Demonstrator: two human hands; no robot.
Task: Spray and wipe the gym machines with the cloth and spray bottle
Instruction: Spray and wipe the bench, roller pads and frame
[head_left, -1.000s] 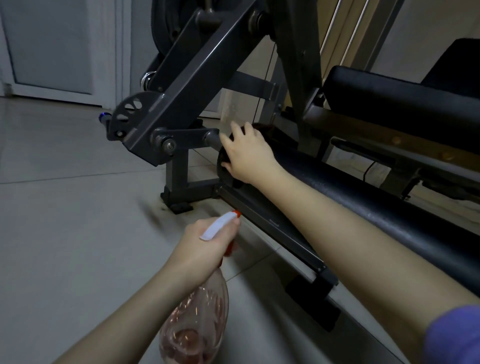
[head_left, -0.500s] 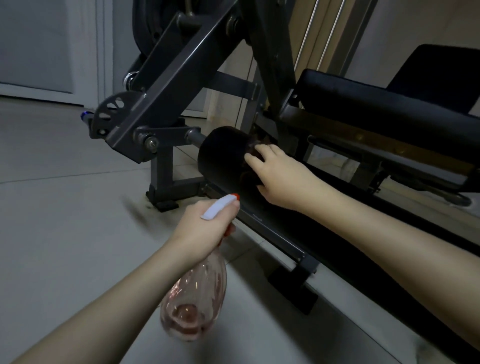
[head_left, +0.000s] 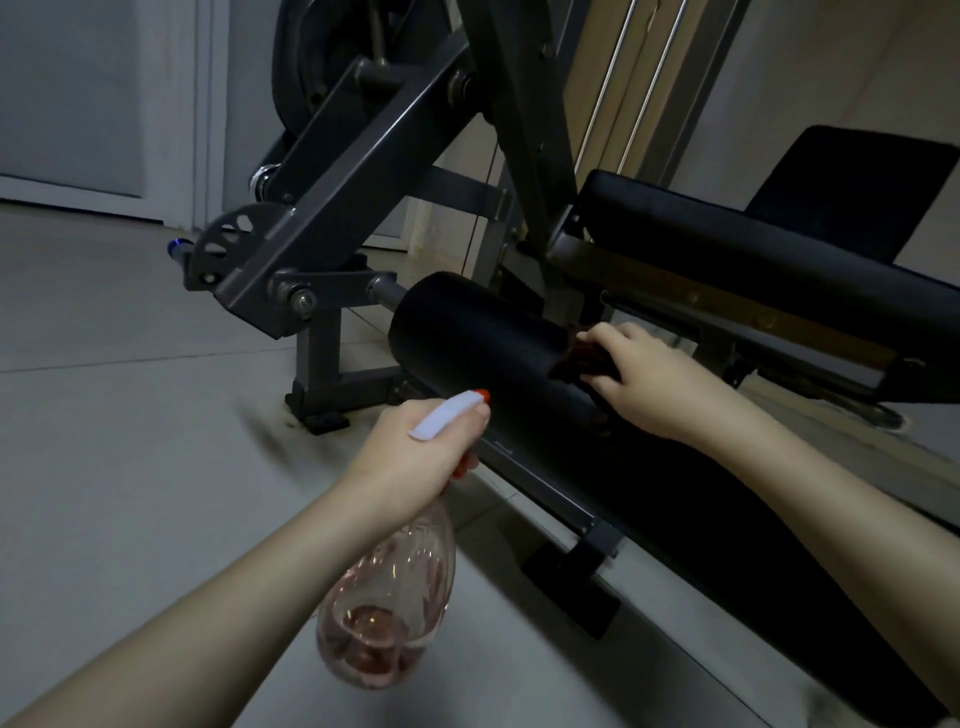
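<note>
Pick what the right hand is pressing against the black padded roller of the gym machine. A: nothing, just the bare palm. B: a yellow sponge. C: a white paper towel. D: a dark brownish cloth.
D: the right hand holds a dark brownish cloth bunched against the black padded roller, while the left hand grips the clear pinkish spray bottle.

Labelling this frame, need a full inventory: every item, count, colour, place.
roller pad: 1, black, centre, on the machine's lower bar
bench pad: 1, black, upper right
machine frame: 1, dark grey metal, upper centre
cloth: 1, dark, on the roller pad under the right hand
spray bottle: 1, clear pinkish with white and red head, lower centre
floor: pale tiles, left
left hand: grips the spray bottle
right hand: presses the cloth
</note>
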